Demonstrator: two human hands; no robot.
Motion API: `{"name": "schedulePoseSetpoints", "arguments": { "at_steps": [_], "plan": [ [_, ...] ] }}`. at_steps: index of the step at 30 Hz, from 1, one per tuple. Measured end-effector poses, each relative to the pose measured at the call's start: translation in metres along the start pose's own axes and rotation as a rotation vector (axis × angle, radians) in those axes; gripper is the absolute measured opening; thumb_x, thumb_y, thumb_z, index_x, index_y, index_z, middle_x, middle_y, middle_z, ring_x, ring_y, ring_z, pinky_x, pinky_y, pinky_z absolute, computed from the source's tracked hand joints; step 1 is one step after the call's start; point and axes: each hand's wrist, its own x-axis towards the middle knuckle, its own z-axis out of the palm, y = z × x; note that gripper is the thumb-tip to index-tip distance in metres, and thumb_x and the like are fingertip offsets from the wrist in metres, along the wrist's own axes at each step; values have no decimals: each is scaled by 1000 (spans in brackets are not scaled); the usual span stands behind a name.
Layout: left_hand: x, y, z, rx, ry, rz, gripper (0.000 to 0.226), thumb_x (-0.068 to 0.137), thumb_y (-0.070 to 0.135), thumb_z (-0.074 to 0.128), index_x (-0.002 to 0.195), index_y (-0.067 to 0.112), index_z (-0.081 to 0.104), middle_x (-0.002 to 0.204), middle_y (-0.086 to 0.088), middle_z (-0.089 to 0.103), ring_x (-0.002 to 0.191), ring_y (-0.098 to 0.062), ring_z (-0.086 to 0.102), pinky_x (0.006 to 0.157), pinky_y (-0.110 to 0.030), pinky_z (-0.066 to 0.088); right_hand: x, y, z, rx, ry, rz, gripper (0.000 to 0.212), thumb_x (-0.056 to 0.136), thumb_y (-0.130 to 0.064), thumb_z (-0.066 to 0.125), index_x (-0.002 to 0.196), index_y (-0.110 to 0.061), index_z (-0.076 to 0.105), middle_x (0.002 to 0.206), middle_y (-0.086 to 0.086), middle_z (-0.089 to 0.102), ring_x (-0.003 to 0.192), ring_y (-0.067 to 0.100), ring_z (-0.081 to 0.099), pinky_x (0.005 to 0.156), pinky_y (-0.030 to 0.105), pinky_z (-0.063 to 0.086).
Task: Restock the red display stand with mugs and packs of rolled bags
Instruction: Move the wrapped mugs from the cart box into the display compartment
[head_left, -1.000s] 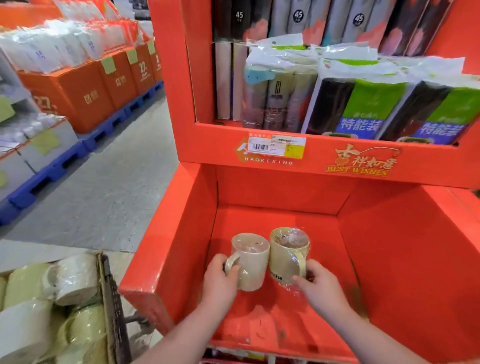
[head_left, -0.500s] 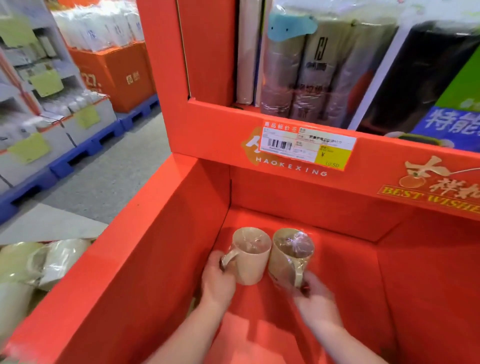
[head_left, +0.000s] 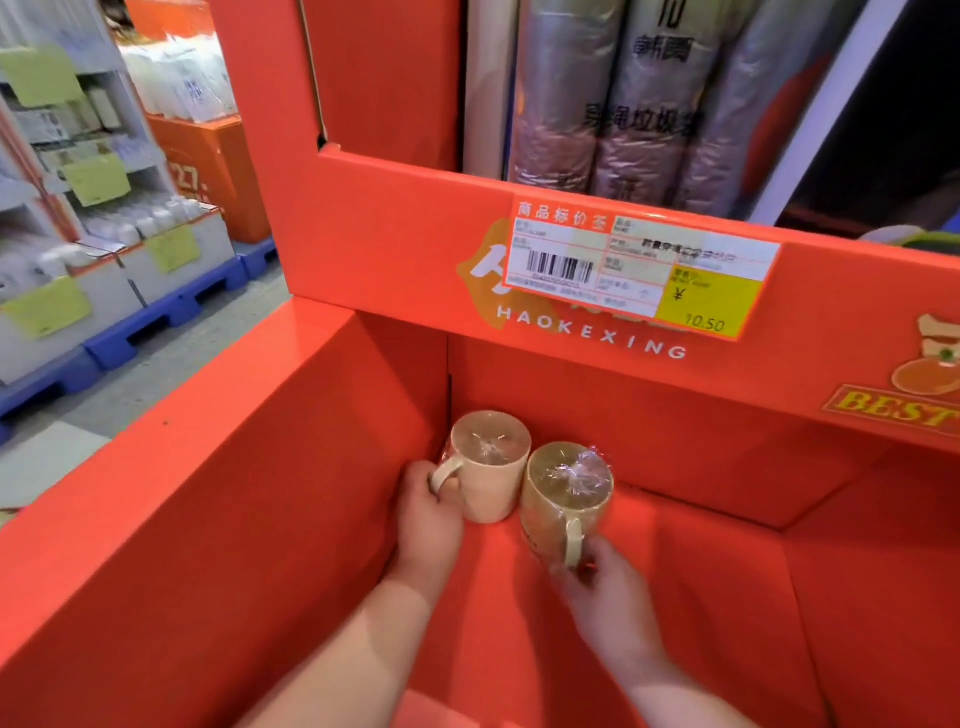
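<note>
Red display stand (head_left: 218, 519) is right in front of you. Its lower compartment (head_left: 701, 431) holds, as far as I see, only two mugs, both at the back left corner. On the shelf above, packs of rolled bags (head_left: 639, 104) stand upright behind the price label (head_left: 639, 270).

Second speaker: Yes. The cream mug (head_left: 491, 467) is nearest to the corner, with its handle to the left, and your left hand (head_left: 428, 519) grips that handle with curled fingers. The yellowish mug (head_left: 566, 493) touches it at the rim and leans toward you. Your right hand (head_left: 608, 597) pinches its handle from below. I cannot tell if its base lies flat on the floor.

First speaker: So I judge that you are placing the first mugs, very early in the restock. Push the cream mug fully into the corner, so the next rows have room. Bring the yellowish mug upright before you let go, and bring it against the other gently, because ceramic may chip.

Second speaker: Mind also the plastic film (head_left: 576, 475) bunched over the mouths. It is probably slippery, so hold the handle itself, not the wrap. Turn both handles the same way if you can, and release one hand at a time.
</note>
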Motion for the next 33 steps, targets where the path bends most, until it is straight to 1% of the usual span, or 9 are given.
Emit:
{"name": "schedulePoseSetpoints", "arguments": {
  "at_steps": [6,10,15,19,21,23,27,30,33],
  "plan": [
    [20,-1,18,112,48,21,3,86,-2,56,89,-4,54,92,-29,61,89,-38,56,73,-37,34,17,1,5,-13,-18,-17,20,81,-19,73,86,-27,55,89,2,68,86,23,63,71,29,41],
    [24,1,23,198,51,-13,14,88,4,56,96,-7,55,103,-31,59,98,-41,55,77,-38,33,26,-1,9,-16,-34,-34,18,80,-18,73,89,-26,60,86,-2,66,83,19,62,66,22,36],
    [27,-3,22,234,-10,-26,18,86,10,61,99,-2,58,101,-26,65,96,-41,60,75,-39,41,34,-3,12,-21,-52,-9,21,79,-17,73,98,-20,65,96,2,70,93,21,65,78,28,45],
    [12,-7,12,161,-35,-58,49,81,12,70,124,-1,50,114,-23,62,106,-37,60,85,-34,43,35,-7,12,-9,-101,-21,26,77,-14,75,96,-26,62,98,0,68,96,18,63,74,19,39],
    [-5,-9,4,228,-88,-81,62,80,15,70,134,3,43,130,-21,52,120,-34,51,96,-32,38,33,-8,10,-46,-172,-51,36,77,-11,75,110,-17,64,105,-3,64,102,14,59,78,12,34],
    [-24,-12,-6,441,-228,-102,68,83,27,65,141,11,34,145,-15,37,132,-30,39,107,-31,32,30,-8,7,-75,-203,-52,40,79,-11,72,117,-14,63,112,-1,64,108,15,59,82,11,35],
    [-66,-18,-26,994,-632,27,76,85,53,52,147,27,18,158,-2,5,146,-29,2,117,-43,12,21,-11,-8,-135,-21,8,27,80,-14,70,106,-14,62,105,8,64,101,29,62,81,32,44],
    [-82,-25,-39,1093,-793,44,89,79,55,57,150,33,8,159,1,-13,145,-29,-17,116,-51,-1,24,-23,-18,-141,126,16,47,75,-16,76,115,-12,52,118,11,52,112,34,54,87,40,44],
    [-82,-32,-49,1111,-841,60,97,78,54,60,151,35,-1,157,2,-24,142,-28,-26,116,-54,-6,34,-34,-21,-136,46,34,76,75,-17,77,139,-21,35,140,12,35,121,35,49,91,39,43]
  ]
}}
